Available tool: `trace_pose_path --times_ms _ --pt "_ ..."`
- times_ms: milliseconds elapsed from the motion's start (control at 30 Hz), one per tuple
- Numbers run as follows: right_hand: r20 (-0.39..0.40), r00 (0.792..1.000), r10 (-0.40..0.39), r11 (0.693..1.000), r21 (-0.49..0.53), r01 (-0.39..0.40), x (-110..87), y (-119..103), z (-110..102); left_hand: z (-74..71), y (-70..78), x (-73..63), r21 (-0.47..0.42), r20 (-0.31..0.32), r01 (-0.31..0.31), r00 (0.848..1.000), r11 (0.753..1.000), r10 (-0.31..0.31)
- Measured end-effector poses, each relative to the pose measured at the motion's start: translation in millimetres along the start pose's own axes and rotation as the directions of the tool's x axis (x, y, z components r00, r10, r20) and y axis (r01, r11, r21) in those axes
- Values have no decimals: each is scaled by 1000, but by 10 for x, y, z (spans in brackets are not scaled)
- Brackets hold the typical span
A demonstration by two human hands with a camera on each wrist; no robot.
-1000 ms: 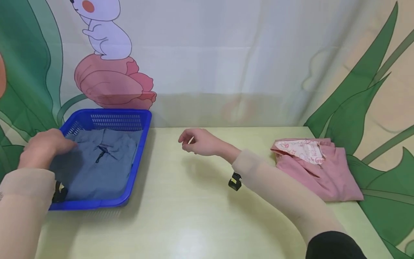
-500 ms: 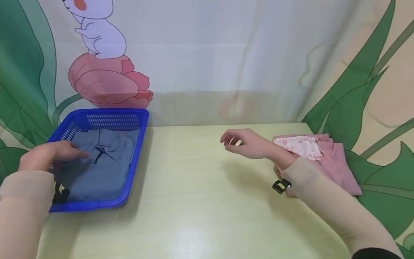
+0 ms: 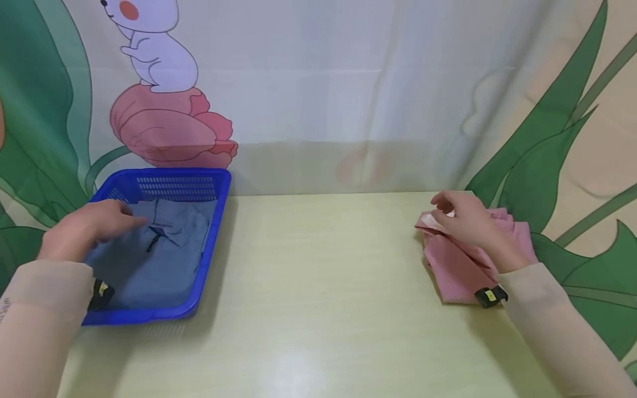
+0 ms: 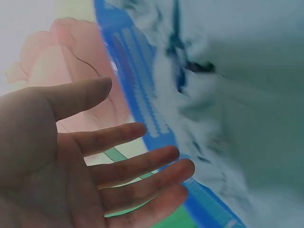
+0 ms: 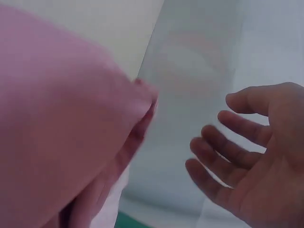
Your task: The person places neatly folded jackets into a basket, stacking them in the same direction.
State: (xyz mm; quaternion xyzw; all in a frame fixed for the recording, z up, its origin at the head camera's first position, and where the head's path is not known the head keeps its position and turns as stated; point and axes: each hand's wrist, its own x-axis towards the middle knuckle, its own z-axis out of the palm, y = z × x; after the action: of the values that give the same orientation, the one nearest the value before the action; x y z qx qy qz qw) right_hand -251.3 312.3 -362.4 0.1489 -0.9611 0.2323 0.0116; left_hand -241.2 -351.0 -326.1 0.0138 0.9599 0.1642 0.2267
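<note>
A folded blue-grey garment (image 3: pixel 159 265) with a dark cord or zip pull near its collar lies in the blue plastic basket (image 3: pixel 208 271) on the left. Above it hovers my left hand (image 3: pixel 97 226); the left wrist view shows that hand (image 4: pixel 85 156) with fingers spread and nothing in them. At the right of the table lies a folded pink garment (image 3: pixel 448 271) with a white printed patch, now mostly covered. My right hand (image 3: pixel 468 221) is over it. In the right wrist view the fingers (image 5: pixel 213 166) are loosely bent beside the pink cloth (image 5: pixel 61 123), holding nothing.
The pale table (image 3: pixel 308 287) stretches between basket and pink garment. A printed curtain (image 3: pixel 318 99) with a cartoon animal, a pink flower and green leaves hangs behind the table's back edge. Small black wrist cameras (image 3: pixel 490 297) sit under both wrists.
My right hand has swept right from mid-table to above the pink garment. My left hand has moved slightly right over the blue-grey garment, away from the basket's left side.
</note>
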Motion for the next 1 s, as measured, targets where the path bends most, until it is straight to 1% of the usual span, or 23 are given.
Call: trace_pose_path --times_ms 67,167,233,300,400,533,633,733,800,900,1000 --pt "-2 998 64 998 -29 -64 -46 121 -26 -4 116 -9 16 -43 -25 999 1000 25" --pt "37 981 189 979 -90 -185 -126 285 -29 8 291 -14 31 -82 -55 995 998 57" --pt "52 968 244 966 -95 -238 -180 394 -9 28 398 -12 46 -99 -75 992 996 79" --pt "44 959 279 958 -84 -275 -232 503 23 55 486 -3 53 -103 -87 990 995 92" --pt "-12 957 290 955 -58 -290 -303 656 59 95 584 11 58 -109 -100 988 993 106" --pt "-98 955 280 952 -96 -290 -388 808 61 133 685 26 61 -112 -112 987 992 119" --pt "-154 953 261 957 -85 -276 -440 841 29 155 757 33 64 -117 -123 985 990 130" --pt "-172 948 267 959 -54 -280 -479 853 -17 168 819 32 54 -116 -136 983 989 142" --pt "-144 945 295 951 -51 -305 -501 876 -43 171 851 28 43 -111 -148 982 988 152" --pt "-45 938 344 936 -62 -347 -524 941 -60 171 898 15 30 -104 -168 980 985 171" --pt "40 930 365 929 -88 -360 -523 1013 -51 175 947 5 28 -104 -192 976 981 193"
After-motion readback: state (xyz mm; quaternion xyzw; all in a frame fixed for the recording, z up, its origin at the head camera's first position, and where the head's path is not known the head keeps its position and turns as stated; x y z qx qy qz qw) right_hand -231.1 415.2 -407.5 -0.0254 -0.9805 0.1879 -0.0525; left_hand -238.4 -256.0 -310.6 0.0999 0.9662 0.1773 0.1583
